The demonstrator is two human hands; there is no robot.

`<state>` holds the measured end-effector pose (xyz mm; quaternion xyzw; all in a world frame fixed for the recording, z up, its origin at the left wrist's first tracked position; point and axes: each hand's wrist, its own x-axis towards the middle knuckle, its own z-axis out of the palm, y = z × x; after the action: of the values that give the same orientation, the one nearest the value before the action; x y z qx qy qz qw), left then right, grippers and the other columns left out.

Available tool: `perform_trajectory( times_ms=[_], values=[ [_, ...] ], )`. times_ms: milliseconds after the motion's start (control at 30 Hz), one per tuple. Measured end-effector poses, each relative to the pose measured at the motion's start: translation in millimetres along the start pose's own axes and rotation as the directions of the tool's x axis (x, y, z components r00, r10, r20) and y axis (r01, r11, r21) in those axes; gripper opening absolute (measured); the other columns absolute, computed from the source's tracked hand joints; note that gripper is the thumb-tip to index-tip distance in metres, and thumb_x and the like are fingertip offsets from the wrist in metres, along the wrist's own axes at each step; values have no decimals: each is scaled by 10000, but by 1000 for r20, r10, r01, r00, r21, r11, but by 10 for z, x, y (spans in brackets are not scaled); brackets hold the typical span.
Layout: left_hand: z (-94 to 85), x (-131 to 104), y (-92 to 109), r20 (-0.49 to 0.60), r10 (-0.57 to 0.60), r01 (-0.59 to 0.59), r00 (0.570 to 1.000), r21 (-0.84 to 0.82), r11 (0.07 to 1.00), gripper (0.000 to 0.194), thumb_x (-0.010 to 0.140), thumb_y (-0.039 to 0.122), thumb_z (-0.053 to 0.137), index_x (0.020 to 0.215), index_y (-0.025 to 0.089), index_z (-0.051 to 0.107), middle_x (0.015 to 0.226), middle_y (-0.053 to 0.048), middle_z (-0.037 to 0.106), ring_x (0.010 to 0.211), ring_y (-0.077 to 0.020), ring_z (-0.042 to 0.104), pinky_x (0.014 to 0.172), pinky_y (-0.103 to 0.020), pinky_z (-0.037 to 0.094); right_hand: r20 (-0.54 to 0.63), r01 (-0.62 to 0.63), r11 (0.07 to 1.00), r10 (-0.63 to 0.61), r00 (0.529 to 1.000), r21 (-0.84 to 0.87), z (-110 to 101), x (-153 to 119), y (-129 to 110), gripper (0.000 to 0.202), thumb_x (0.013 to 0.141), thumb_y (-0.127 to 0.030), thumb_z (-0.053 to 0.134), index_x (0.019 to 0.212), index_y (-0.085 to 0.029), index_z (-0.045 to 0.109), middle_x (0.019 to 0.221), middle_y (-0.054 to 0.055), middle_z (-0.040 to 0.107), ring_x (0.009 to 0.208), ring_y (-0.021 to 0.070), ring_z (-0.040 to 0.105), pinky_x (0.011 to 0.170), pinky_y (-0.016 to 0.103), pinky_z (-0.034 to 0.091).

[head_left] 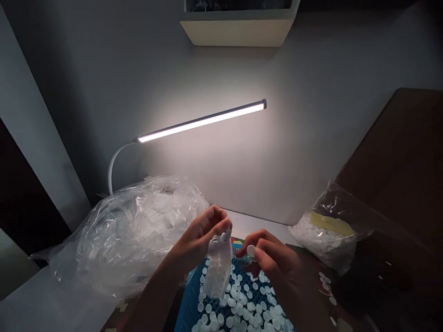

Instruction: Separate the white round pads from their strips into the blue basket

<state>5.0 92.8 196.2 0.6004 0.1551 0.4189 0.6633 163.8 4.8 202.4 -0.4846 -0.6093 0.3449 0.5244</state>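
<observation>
My left hand [200, 233] is closed, pinching the top of a limp, whitish translucent pouch [218, 272], with small pale round pieces near its upper edge. The pouch hangs down over a blue plastic basket [187, 297]. To the right, my right hand [275, 258] pinches a small white disc [251, 251] between thumb and finger, apart from the pouch. Many similar white discs [245, 313] lie loose in the basket beneath both hands.
A large clear plastic bag [138, 230] with white contents sits at left. At right stands another clear bag [321, 244] of white pieces with a yellow block [331, 223]. Several discs [325, 286] lie outside the basket. A lit lamp [204, 121] arches above.
</observation>
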Motion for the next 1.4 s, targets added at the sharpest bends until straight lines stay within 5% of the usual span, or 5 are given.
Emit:
perform_trajectory(
  times_ms=[267, 667, 1033, 1233, 1400],
  values=[
    [17, 54, -125, 19, -36, 34, 999, 92, 995, 195, 907, 364, 515, 863, 181, 465, 751, 12, 488, 641, -82, 424, 574, -214, 349, -18, 6, 876, -17, 1000, -483, 21, 44, 111, 427, 910, -458, 423, 583, -187, 381, 544, -45, 392, 506, 92, 386, 455, 191, 294],
    [136, 54, -169, 93, -100, 91, 991, 91, 992, 216, 927, 384, 471, 866, 180, 436, 725, 24, 465, 616, -73, 443, 569, -222, 369, 69, -61, 976, 77, 995, -210, 83, 63, 70, 337, 927, -434, 414, 726, -185, 519, 612, -42, 437, 523, 83, 404, 448, 175, 313],
    [104, 89, -110, -203, 13, 12, 979, 118, 993, 204, 914, 358, 491, 844, 176, 430, 713, 28, 473, 586, -65, 414, 531, -193, 339, 182, 4, 991, 21, 983, -135, 56, 16, -14, 191, 787, -140, 545, 599, -166, 528, 1100, 43, 555, 1003, 170, 559, 701, 192, 518],
    [133, 46, -105, -69, -27, 32, 997, 85, 996, 209, 907, 382, 502, 898, 182, 445, 731, 21, 489, 606, -75, 448, 531, -199, 360, 21, -29, 999, 29, 999, 42, 106, 36, 44, 179, 896, -370, 503, 836, -201, 500, 869, 24, 602, 805, 148, 628, 616, 234, 566],
    [150, 24, -94, -23, -8, 11, 1000, 108, 994, 200, 907, 367, 512, 889, 175, 461, 732, 21, 474, 636, -76, 444, 572, -205, 379, 57, 48, 998, -45, 997, -51, 117, 65, 50, 146, 879, -346, 542, 972, -233, 554, 891, 18, 637, 817, 156, 656, 633, 251, 587]
  ],
)
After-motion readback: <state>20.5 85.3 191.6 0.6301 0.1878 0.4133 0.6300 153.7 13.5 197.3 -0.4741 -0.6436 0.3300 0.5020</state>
